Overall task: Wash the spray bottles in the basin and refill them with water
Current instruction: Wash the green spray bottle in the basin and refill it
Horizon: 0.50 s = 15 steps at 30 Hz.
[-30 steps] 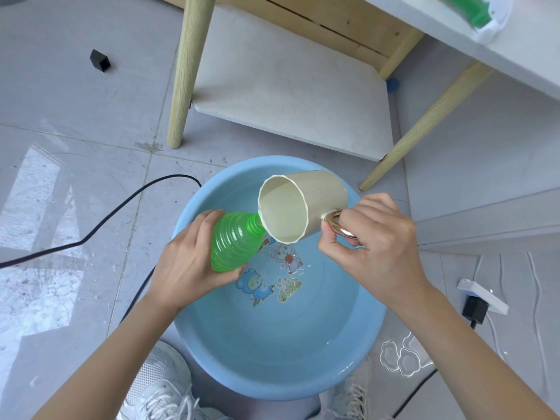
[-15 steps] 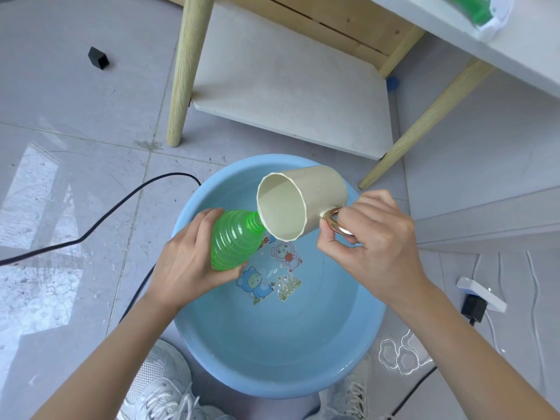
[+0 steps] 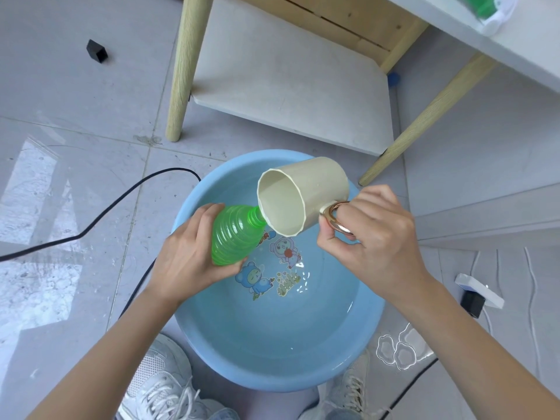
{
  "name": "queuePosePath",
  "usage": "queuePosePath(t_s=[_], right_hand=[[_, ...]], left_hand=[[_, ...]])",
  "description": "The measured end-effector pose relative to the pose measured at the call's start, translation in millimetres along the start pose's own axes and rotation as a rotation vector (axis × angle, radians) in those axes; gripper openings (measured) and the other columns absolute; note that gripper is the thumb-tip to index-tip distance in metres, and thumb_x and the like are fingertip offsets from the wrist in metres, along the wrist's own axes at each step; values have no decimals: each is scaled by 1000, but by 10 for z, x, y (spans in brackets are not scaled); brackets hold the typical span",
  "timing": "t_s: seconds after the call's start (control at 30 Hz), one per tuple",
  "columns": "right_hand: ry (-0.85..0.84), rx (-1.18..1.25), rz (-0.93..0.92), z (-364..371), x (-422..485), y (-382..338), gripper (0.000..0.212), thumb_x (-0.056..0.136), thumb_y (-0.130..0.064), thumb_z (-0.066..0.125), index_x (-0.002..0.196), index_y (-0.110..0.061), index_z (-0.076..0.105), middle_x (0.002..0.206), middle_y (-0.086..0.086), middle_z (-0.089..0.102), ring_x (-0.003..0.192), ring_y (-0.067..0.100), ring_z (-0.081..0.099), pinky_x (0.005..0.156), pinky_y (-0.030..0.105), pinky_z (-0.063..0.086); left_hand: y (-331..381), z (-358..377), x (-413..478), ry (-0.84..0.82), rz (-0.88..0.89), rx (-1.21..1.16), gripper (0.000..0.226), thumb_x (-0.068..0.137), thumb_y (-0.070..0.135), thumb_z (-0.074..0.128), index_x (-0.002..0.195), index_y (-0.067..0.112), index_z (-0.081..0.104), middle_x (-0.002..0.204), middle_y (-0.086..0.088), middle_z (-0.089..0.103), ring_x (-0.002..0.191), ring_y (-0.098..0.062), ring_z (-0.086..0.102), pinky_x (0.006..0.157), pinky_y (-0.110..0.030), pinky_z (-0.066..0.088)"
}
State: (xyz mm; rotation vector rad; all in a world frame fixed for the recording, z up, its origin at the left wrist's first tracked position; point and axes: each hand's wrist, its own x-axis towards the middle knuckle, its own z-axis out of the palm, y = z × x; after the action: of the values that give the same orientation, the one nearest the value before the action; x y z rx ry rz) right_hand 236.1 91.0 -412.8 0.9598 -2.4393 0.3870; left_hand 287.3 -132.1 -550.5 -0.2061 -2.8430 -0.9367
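Observation:
A round blue basin (image 3: 348,356) with cartoon prints on its bottom sits on the floor and holds shallow water. Over it, my left hand (image 3: 188,256) grips a ribbed green spray bottle (image 3: 235,236) without its spray head, tilted with the neck up to the right. My right hand (image 3: 372,237) holds a beige cup (image 3: 306,195) by its metal ring handle. The cup is tipped on its side, its rim touching the bottle's neck. Another green spray bottle (image 3: 481,6) with a white head lies on the table at the top right.
A wooden-legged table with a low white shelf (image 3: 288,86) stands just behind the basin. A black cable (image 3: 115,207) runs across the tiles on the left. A white power strip (image 3: 478,291) with a black plug lies at the right. My white shoes (image 3: 163,386) flank the basin's near edge.
The cup has tipped slightly further and risen a little against the bottle's neck. Both hands have kept their grip and barely shifted.

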Motion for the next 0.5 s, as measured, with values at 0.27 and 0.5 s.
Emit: queuePosePath(t_s=[0.27, 0.5], right_hand=[[0, -39, -12, 5, -18, -23, 36, 82, -5, 64, 51, -7, 43, 48, 3, 39, 52, 21, 30, 68, 27, 37], [1, -41, -22, 2, -27, -28, 37, 83, -6, 63, 52, -7, 43, 49, 3, 39, 53, 20, 28, 68, 28, 37]], left_hand=[[2, -3, -5, 1, 2, 1, 86, 66, 65, 57, 125, 3, 46, 117, -10, 61, 91, -27, 63, 56, -33, 53], [-3, -6, -3, -3, 9, 6, 86, 66, 64, 57, 124, 3, 46, 117, -11, 61, 88, -29, 65, 54, -33, 53]])
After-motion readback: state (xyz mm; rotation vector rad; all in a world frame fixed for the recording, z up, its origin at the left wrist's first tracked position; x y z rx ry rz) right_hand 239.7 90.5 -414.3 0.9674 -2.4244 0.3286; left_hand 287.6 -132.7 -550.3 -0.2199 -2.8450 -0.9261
